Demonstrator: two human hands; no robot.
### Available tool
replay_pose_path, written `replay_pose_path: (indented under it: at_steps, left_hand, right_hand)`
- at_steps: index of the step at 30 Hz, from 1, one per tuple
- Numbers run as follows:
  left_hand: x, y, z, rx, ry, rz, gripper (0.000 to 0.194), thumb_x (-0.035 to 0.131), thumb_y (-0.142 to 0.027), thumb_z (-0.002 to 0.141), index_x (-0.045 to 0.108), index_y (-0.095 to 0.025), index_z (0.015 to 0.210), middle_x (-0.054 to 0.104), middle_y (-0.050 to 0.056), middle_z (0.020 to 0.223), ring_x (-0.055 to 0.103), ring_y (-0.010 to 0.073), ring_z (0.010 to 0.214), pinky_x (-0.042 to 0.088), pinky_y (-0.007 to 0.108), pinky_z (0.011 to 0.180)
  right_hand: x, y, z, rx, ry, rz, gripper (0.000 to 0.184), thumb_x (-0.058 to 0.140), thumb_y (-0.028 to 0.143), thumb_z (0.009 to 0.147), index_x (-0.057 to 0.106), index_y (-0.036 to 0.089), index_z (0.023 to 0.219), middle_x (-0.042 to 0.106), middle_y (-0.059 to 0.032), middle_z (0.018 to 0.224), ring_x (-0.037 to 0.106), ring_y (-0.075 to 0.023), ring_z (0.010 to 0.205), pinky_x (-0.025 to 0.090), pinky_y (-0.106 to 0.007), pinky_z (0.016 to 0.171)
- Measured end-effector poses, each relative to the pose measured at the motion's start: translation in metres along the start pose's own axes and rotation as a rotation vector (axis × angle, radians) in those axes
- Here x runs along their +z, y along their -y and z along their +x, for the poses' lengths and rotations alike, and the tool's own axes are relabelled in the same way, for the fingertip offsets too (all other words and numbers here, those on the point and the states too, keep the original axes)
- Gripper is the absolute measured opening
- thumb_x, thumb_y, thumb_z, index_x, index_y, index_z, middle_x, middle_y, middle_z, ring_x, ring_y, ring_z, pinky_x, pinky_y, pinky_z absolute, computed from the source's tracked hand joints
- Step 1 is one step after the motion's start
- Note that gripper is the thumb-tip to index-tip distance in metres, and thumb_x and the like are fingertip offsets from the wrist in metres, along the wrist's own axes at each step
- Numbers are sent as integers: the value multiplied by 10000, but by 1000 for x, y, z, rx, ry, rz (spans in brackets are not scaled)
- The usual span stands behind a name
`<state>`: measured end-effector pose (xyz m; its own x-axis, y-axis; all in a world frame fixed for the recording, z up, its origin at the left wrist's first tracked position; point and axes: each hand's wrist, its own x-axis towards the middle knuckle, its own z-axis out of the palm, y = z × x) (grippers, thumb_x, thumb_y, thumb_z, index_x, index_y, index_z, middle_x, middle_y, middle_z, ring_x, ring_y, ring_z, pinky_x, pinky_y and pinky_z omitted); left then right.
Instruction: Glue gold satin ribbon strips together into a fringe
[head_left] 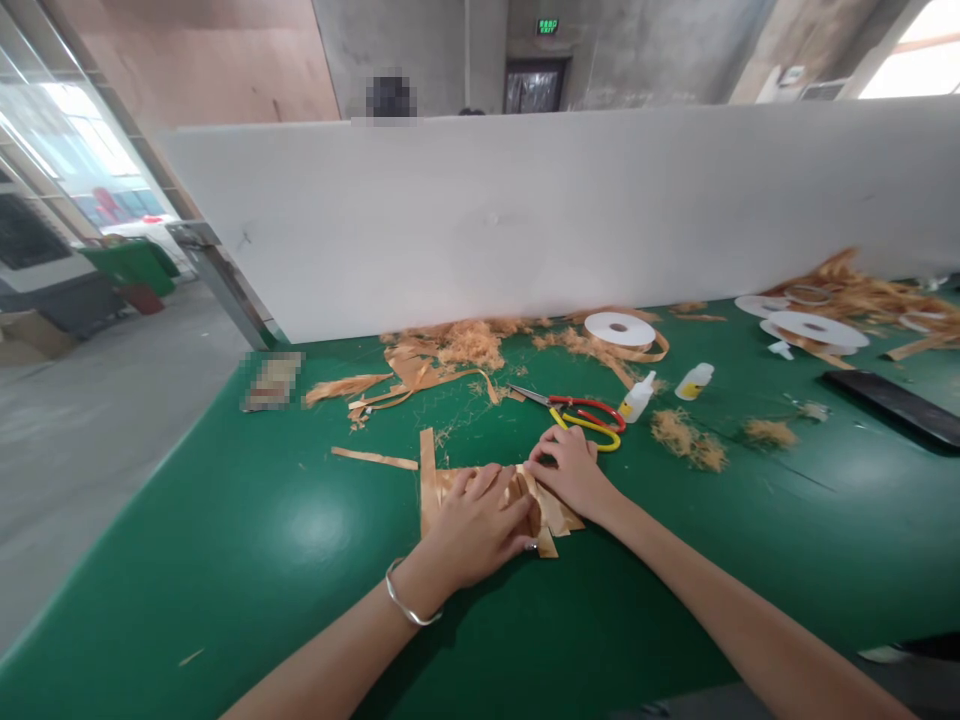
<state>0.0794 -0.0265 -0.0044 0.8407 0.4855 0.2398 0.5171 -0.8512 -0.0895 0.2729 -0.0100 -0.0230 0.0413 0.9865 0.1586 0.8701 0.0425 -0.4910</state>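
the tan strip bundle (525,500) lies flat on the green tabletop (262,540), right in front of you, a little left of centre. several flat strips overlap there, one long strip (427,480) running away from you along the bundle's left edge.

looks like a press/align step: you're flattening the overlapped strips, not cutting or lifting. judgement only, i can't see glue on them.

left hand (480,525): flat grip, palm down, fingers together and laid across the bundle. pressing, not pinching. silver bracelet (409,600) at the wrist.

right hand (574,475): fingers curled down onto the bundle's far right corner, tips touching the strips. can't tell whether thumb and finger pinch a strip end or just pin it, the hand hides that.

next move likely calls for keeping the left palm down so the stack doesn't slide while the right hand works one strip. risk: the layers are loose and thin, and would shift if both hands come off.

outward: red and yellow scissors (589,415) just beyond your right hand, nearly touching the fingertips. two small white glue bottles (637,397) behind that. white tape roll (619,329) further back, loose fibre scraps (469,345) along the white partition (525,210). more rolls (814,329) far right, well apart.
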Motion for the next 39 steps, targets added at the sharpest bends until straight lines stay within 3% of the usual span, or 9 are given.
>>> replay_pose_path:
  at_steps: [6,12,35,39]
  left_hand:
    - [-1,1,0,1,12,-15,345,392,-473,894,538,-244,1107,462,84,1283,390,270,1149,334,426,901]
    - [1,0,0,-14,12,-12,360,453,-460,872,516,-227,1138,468,88,1278,388,273,1148,338,419,907]
    - [-1,1,0,-1,22,-62,297,441,-433,883,552,-254,1092,480,88,1225,392,271,1149,355,434,909]
    - [1,2,-1,-21,33,-70,400,403,-474,889,501,-240,1198,468,101,1269,381,285,1167,345,450,926]
  right_hand:
    - [2,-2,-1,-42,-34,-8,200,538,344,800,629,217,675,547,-45,904,427,-226,943,284,-398,785]
    - [4,-3,-1,-67,-28,-23,194,541,343,801,628,216,682,550,-43,892,431,-222,934,286,-390,778]
    - [4,-4,-1,-90,-28,-55,169,542,331,802,615,216,701,532,-42,866,428,-220,918,289,-377,766]
    - [5,-4,-1,-87,-17,-50,155,562,325,792,618,213,701,531,-39,865,426,-219,926,285,-376,773]
